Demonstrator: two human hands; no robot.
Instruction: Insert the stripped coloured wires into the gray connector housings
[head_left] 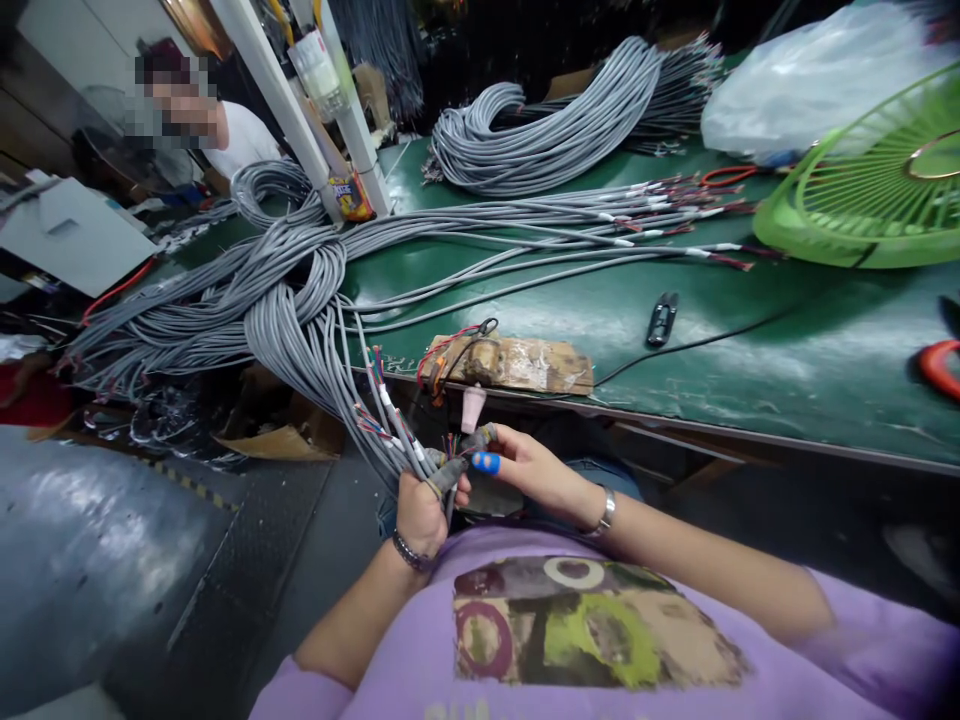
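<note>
My left hand (426, 508) is closed around the ends of several grey cables (360, 410) in front of my body. Thin coloured wires (451, 443) stick out of the cable end at its fingertips. Coming in from the right, my right hand (525, 466) pinches these thin wires with thumb and forefinger. Grey coverings sit on some fingertips, and a blue covering (487, 462) is on one right-hand finger. Just beyond the hands, a wooden block (536, 365) with wires and a pale pink cone-shaped piece (473, 408) sits at the table edge.
Heaped grey cables (187, 290) spread across the green table (480, 290). A coiled cable bundle (555, 150), a green fan (862, 190), a plastic bag (817, 80), small black cutters (662, 320) and an orange-handled tool (941, 368) lie about. Another person (240, 135) is at the back left.
</note>
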